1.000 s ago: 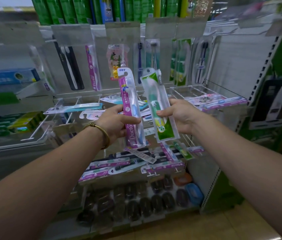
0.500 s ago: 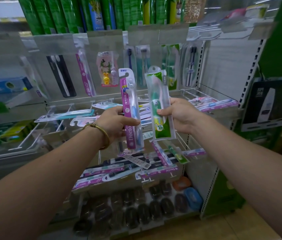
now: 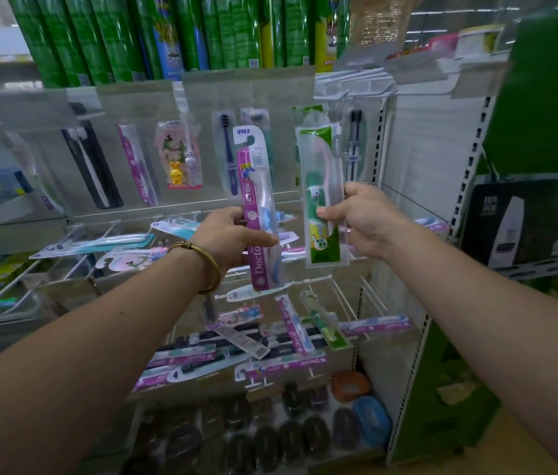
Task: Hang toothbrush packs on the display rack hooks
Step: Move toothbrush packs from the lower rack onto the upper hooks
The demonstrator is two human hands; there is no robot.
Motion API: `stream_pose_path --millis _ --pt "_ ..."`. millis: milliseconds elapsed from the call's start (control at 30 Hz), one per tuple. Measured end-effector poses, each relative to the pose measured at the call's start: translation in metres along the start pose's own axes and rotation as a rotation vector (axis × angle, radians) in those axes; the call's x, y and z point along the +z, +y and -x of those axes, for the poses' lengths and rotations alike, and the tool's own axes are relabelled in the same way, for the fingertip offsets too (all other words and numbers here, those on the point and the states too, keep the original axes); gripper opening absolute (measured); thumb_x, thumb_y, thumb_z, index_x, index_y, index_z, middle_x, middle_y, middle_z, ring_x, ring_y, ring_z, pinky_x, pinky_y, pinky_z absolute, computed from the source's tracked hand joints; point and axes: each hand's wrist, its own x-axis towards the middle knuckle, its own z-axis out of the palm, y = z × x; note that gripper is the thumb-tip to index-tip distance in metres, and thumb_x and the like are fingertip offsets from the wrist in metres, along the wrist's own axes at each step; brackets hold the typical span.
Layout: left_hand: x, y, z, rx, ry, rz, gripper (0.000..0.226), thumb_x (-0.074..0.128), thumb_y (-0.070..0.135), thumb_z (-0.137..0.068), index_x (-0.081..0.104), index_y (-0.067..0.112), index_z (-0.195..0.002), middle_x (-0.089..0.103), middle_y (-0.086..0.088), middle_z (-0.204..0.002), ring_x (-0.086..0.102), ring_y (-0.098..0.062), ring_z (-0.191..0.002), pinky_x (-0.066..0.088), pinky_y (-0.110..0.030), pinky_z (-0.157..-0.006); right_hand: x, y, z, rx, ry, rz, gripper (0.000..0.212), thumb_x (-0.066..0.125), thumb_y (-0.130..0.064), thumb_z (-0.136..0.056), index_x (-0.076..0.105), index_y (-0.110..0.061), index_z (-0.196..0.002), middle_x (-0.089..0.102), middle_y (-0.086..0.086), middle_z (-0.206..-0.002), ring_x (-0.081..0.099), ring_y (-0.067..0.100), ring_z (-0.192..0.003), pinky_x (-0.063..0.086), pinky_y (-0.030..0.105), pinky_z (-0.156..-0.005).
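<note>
Step in hand, as I judge it: get each pack's hang hole onto a free hook. To do it well, I should take one pack at a time and grip low on the card so the top is clear. Then square the hole to the hook tip, slide straight back, and let go only once it hangs. Two at once risks a miss. The clear sleeve looks floppy and may fold at the top.

Left hand (image 3: 231, 238): fingers and thumb wrapped round the lower half of the purple pack (image 3: 257, 207). Pack upright, slightly tilted. Most of it stands above my hand, with the tail poking out below. Its hook cut-out is at the very top, well above my fingers.

Right hand (image 3: 366, 221): thumb and fingers pinch the green pack (image 3: 322, 186) at mid-height. Pack upright, just left of my palm, running above and below it. White wire hooks (image 3: 356, 90) sit above this hand, near the pack's top. The two packs are apart, not touching.
</note>
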Motion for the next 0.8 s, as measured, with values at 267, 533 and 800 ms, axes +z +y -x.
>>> stream_pose_path --millis 267,533,800 --pt "0.037 0.010 -0.016 0.021 0.022 -0.028 0.027 0.073 -0.010 -0.079 0.066 0.006 -0.099 0.073 -0.010 -0.091 0.072 -0.028 -0.088 0.061 -0.034 -0.071 -0.039 -0.014 -0.007 -0.049 -0.052 -0.029 0.026 0.062 0.011 -0.086 0.064 -0.012 -0.096 0.072 0.004 -0.087 0.069 0.021 -0.082 0.052 0.036 -0.067" --pt "0.056 0.015 -0.024 0.018 0.047 -0.074 0.032 0.076 -0.006 -0.078 0.066 0.007 -0.105 0.075 -0.011 -0.097 0.074 -0.028 -0.092 0.061 -0.038 -0.078 -0.059 -0.024 -0.016 -0.084 -0.090 -0.045 0.026 0.062 0.011 -0.087 0.064 -0.012 -0.098 0.074 0.001 -0.080 0.071 0.019 -0.076 0.053 0.036 -0.067" --pt "0.060 0.016 -0.032 0.012 0.078 -0.081 0.034 0.076 -0.007 -0.078 0.065 0.006 -0.107 0.074 -0.013 -0.100 0.073 -0.029 -0.094 0.061 -0.040 -0.080 -0.064 -0.024 -0.032 -0.076 -0.132 -0.037 0.026 0.062 0.008 -0.088 0.064 -0.013 -0.102 0.074 0.003 -0.089 0.071 0.020 -0.082 0.052 0.034 -0.065"
